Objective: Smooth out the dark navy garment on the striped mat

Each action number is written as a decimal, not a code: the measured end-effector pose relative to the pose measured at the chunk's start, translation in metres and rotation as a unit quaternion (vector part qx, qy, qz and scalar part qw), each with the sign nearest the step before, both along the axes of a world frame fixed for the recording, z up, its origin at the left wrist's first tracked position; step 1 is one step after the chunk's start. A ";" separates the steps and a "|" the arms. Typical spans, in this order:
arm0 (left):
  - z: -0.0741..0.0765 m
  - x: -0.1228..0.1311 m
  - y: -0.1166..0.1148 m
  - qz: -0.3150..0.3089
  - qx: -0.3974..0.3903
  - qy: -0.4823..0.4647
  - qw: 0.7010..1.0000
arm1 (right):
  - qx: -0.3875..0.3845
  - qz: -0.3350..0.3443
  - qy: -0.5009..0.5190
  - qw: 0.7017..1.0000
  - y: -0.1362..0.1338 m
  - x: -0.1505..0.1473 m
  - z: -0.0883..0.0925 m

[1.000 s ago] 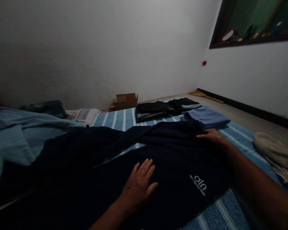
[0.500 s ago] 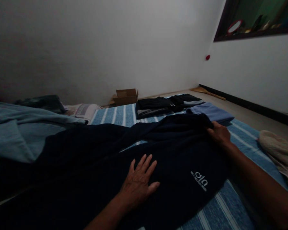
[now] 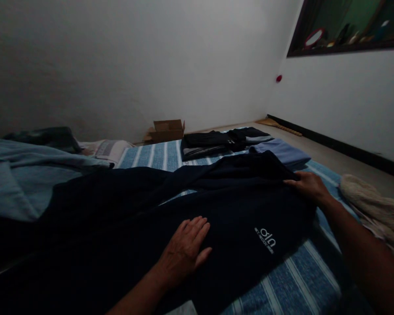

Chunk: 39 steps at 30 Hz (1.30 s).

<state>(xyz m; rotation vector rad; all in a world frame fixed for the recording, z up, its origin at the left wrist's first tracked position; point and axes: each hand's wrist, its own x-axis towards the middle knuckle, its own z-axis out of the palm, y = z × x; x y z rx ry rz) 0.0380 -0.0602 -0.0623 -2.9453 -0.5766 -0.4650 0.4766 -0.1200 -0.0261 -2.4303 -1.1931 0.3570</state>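
Dim white walls close in a striped blue bedsheet [image 3: 282,288] carrying dark navy trousers [image 3: 223,205], their length running left to right. Left hand [image 3: 185,249] presses flat mid-cloth, fingers spread. Right hand [image 3: 310,186], nearer the waist edge, rests on it, fingers loosely extended.

The room is dim, with two plain white walls [image 3: 151,57] meeting in a corner beyond the cardboard box [image 3: 167,130]. That open box sits on the pale floor [image 3: 335,157] against the far wall. To the right of the box, a dark baseboard [image 3: 341,148] runs along the side wall, and high above it hangs a dark-framed recess [image 3: 348,26] with a green interior (small objects stand on its ledge, too blurred to tell). A small red dot [image 3: 279,78] marks the wall near the corner.
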 end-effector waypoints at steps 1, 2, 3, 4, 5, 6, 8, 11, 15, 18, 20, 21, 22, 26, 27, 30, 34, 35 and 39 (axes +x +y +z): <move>0.001 0.000 -0.001 0.001 0.003 -0.008 1.000 | -0.004 0.001 -0.022 1.000 0.000 -0.001 0.001; 0.002 0.000 -0.002 0.005 0.006 -0.016 1.000 | -0.009 0.002 -0.040 0.999 0.000 -0.003 0.001; 0.003 0.000 -0.002 0.010 0.006 -0.022 1.000 | -0.014 0.001 -0.054 0.998 0.000 -0.004 0.001; 0.005 0.000 -0.003 0.012 0.004 -0.026 1.000 | -0.017 -0.001 -0.067 0.998 -0.001 -0.006 0.001; 0.006 0.001 -0.004 0.011 -0.001 -0.027 1.000 | -0.020 -0.004 -0.081 0.996 -0.003 -0.007 0.000; 0.007 0.001 -0.004 0.010 -0.007 -0.027 1.000 | -0.028 -0.007 -0.099 0.995 -0.004 -0.007 0.000; 0.008 0.002 -0.005 0.006 -0.015 -0.025 1.000 | -0.064 -0.008 -0.134 0.989 -0.007 -0.008 0.000; 0.008 0.003 -0.007 0.011 -0.017 -0.021 1.000 | -0.131 0.001 -0.154 0.979 -0.010 -0.010 0.000; 0.008 0.003 -0.009 0.011 -0.025 -0.011 1.000 | -0.131 -0.005 -0.228 0.965 -0.004 -0.029 0.007; 0.008 0.004 -0.010 0.015 -0.035 -0.010 0.999 | -0.068 0.052 -0.318 0.944 0.015 -0.060 0.023; 0.007 0.004 -0.011 0.020 -0.038 -0.012 0.999 | -0.035 0.125 -0.320 0.938 0.036 -0.088 0.035; 0.007 0.004 -0.011 0.021 -0.039 -0.012 0.999 | -0.030 0.182 -0.314 0.931 0.049 -0.102 0.040; 0.007 0.003 -0.011 0.022 -0.041 -0.011 0.999 | -0.028 0.220 -0.310 0.924 0.062 -0.117 0.044; 0.007 0.002 -0.012 0.024 -0.052 -0.010 0.998 | -0.031 0.341 -0.290 0.894 0.115 -0.167 0.048; 0.007 0.002 -0.013 0.024 -0.056 -0.010 0.998 | -0.036 0.370 -0.282 0.885 0.125 -0.176 0.047; 0.010 0.003 -0.014 0.027 -0.067 -0.007 0.997 | -0.058 0.450 -0.263 0.851 0.147 -0.198 0.044; 0.009 0.004 -0.015 0.034 -0.079 -0.007 0.996 | -0.084 0.536 -0.262 0.798 0.155 -0.218 0.046; 0.008 0.003 -0.015 0.033 -0.082 -0.009 0.996 | -0.094 0.551 -0.268 0.785 0.154 -0.222 0.046; 0.005 0.003 -0.016 0.030 -0.083 -0.015 0.996 | -0.145 0.573 -0.301 0.748 0.151 -0.235 0.047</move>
